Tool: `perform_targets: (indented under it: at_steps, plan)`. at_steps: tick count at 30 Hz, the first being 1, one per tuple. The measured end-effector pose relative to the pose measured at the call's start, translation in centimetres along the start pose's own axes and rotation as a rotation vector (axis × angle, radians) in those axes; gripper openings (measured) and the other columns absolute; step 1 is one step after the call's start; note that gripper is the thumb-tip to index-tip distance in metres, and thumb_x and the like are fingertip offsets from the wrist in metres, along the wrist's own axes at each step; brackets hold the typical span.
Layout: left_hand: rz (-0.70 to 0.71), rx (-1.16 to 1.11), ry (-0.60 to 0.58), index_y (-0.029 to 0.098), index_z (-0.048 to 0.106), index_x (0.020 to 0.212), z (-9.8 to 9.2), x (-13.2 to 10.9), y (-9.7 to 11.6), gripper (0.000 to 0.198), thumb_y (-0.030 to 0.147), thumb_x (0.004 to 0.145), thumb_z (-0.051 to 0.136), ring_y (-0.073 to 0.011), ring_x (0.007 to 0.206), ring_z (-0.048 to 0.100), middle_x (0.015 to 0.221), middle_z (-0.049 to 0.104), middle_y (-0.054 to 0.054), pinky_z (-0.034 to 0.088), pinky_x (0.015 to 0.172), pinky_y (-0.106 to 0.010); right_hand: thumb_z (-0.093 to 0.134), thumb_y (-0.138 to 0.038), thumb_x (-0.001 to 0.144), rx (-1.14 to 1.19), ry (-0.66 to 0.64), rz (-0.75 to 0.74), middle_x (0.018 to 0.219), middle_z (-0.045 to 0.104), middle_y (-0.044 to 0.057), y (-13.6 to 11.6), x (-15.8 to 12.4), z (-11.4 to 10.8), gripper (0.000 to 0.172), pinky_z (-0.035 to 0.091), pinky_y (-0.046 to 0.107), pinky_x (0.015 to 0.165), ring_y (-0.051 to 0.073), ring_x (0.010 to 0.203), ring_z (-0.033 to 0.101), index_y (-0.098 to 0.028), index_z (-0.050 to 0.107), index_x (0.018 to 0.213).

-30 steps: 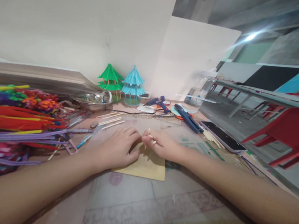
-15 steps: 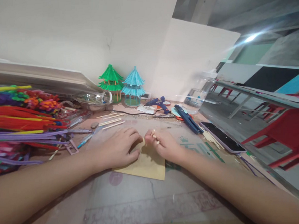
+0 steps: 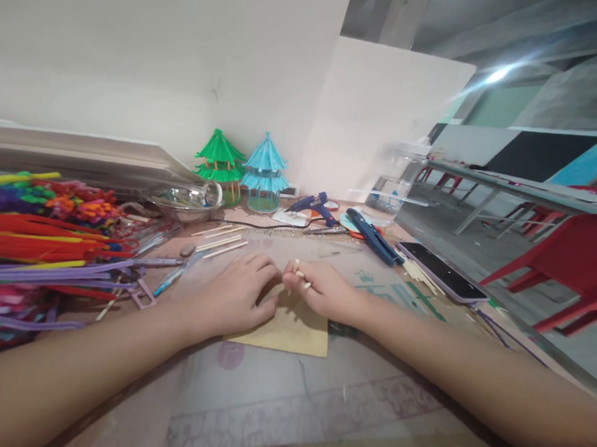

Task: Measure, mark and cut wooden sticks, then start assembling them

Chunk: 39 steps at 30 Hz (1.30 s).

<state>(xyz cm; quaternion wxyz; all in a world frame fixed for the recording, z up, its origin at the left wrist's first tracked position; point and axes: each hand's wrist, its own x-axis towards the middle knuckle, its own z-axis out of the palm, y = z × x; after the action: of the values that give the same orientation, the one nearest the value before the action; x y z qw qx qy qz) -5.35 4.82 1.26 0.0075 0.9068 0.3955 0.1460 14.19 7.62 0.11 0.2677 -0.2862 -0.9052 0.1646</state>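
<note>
My left hand (image 3: 242, 294) lies palm down over the left part of a yellow sheet (image 3: 295, 337), its thumb apart from the fingers. Close to its fingertips, my right hand (image 3: 322, 291) is closed around several short pale wooden sticks (image 3: 300, 274), whose ends poke out between the fingers. The fingertips of both hands almost meet above the sheet; whether they touch I cannot make out. Behind my left hand lie several longer wooden sticks (image 3: 226, 248).
Bundles of coloured pipe cleaners (image 3: 37, 236) crowd the left side. At the back stand a green pagoda model (image 3: 220, 159), a blue one (image 3: 266, 172) and a metal bowl (image 3: 182, 207). A glue gun (image 3: 314, 204), blue cutting tool (image 3: 374, 237) and phone (image 3: 441, 271) lie to the right.
My right hand has shifted a little to the left, and the stick ends have turned slightly in its grip. My left hand stays on the sheet.
</note>
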Motion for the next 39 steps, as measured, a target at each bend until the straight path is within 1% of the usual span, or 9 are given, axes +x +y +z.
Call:
perform_targets:
  at_steps: [3, 8, 13, 17, 22, 28, 32, 37, 39]
  plan:
    - [-0.001, 0.001, 0.002, 0.017, 0.059, 0.095, 0.10, 0.04, -0.05, 0.017, 0.025, 0.085, 0.048, -0.0227, 0.095, 0.055, 0.096, 0.059, -0.007, 0.045, 0.086, -0.040, 0.040, -0.012, 0.088, -0.028, 0.060, 0.055, 0.067, 0.060, 0.001, 0.20, 0.00, -0.05, 0.018, 0.041, 0.025, 0.062, 0.015, 0.061, 0.055, -0.020, 0.049, 0.074]
    - [0.006, -0.005, 0.003, 0.018, 0.059, 0.091, 0.10, 0.00, -0.08, 0.017, 0.028, 0.087, 0.046, -0.0216, 0.090, 0.055, 0.093, 0.058, -0.006, 0.046, 0.083, -0.039, 0.042, -0.014, 0.088, -0.003, -0.030, -0.033, 0.070, 0.062, 0.001, -0.18, -0.12, 0.03, 0.016, 0.041, 0.024, 0.063, 0.015, 0.062, 0.056, -0.021, 0.052, 0.077]
    - [-0.001, -0.008, 0.009, 0.017, 0.059, 0.095, 0.12, 0.01, -0.09, 0.018, 0.026, 0.086, 0.047, -0.0226, 0.094, 0.055, 0.097, 0.059, -0.007, 0.046, 0.086, -0.040, 0.039, -0.017, 0.090, -0.071, 0.062, 0.067, 0.067, 0.059, 0.002, -0.11, -0.12, 0.01, 0.018, 0.039, 0.026, 0.061, 0.016, 0.061, 0.054, -0.020, 0.049, 0.075]
    - [0.004, -0.011, 0.006, 0.017, 0.059, 0.091, 0.19, -0.02, -0.15, 0.018, 0.029, 0.088, 0.045, -0.0222, 0.090, 0.055, 0.093, 0.058, -0.007, 0.047, 0.082, -0.039, 0.039, -0.016, 0.089, 0.007, -0.025, -0.034, 0.072, 0.062, 0.002, -0.37, -0.21, 0.17, 0.016, 0.041, 0.024, 0.062, 0.015, 0.063, 0.056, -0.020, 0.050, 0.078]
    - [-0.002, -0.003, 0.009, 0.018, 0.059, 0.097, 0.22, -0.09, -0.17, 0.018, 0.026, 0.086, 0.048, -0.0232, 0.097, 0.055, 0.098, 0.059, -0.007, 0.046, 0.087, -0.041, 0.039, -0.016, 0.089, -0.045, 0.052, 0.091, 0.067, 0.059, 0.002, -0.10, 0.03, -0.04, 0.020, 0.040, 0.025, 0.061, 0.016, 0.062, 0.055, -0.021, 0.046, 0.072]
    - [0.002, 0.003, 0.000, 0.017, 0.059, 0.092, 0.03, -0.01, -0.09, 0.019, 0.030, 0.088, 0.045, -0.0223, 0.090, 0.055, 0.094, 0.059, -0.007, 0.046, 0.082, -0.040, 0.040, -0.015, 0.089, 0.021, -0.039, -0.025, 0.070, 0.062, 0.002, -0.58, -0.37, 0.03, 0.017, 0.041, 0.024, 0.062, 0.015, 0.063, 0.056, -0.020, 0.050, 0.077]
    - [-0.004, 0.014, -0.002, 0.018, 0.060, 0.097, -0.10, 0.09, 0.02, 0.019, 0.027, 0.087, 0.046, -0.0232, 0.095, 0.055, 0.097, 0.060, -0.007, 0.046, 0.085, -0.041, 0.040, -0.017, 0.090, -0.060, 0.041, 0.075, 0.068, 0.060, 0.002, -0.30, -0.18, -0.09, 0.019, 0.039, 0.026, 0.061, 0.016, 0.062, 0.054, -0.020, 0.050, 0.074]
    - [-0.007, 0.012, -0.009, 0.018, 0.059, 0.090, -0.16, 0.04, 0.08, 0.019, 0.029, 0.089, 0.044, -0.0216, 0.089, 0.055, 0.092, 0.059, -0.006, 0.046, 0.081, -0.038, 0.039, -0.022, 0.093, 0.044, -0.037, 0.006, 0.071, 0.061, 0.002, -0.42, -0.20, -0.04, 0.021, 0.042, 0.024, 0.063, 0.014, 0.064, 0.056, -0.020, 0.050, 0.075]
    - [-0.005, 0.015, -0.012, 0.018, 0.059, 0.092, -0.12, 0.01, 0.08, 0.019, 0.029, 0.088, 0.045, -0.0220, 0.090, 0.055, 0.093, 0.059, -0.006, 0.046, 0.082, -0.039, 0.040, -0.022, 0.092, 0.038, -0.021, 0.035, 0.070, 0.060, 0.001, -0.26, -0.10, -0.12, 0.021, 0.041, 0.025, 0.063, 0.015, 0.064, 0.056, -0.021, 0.049, 0.073]
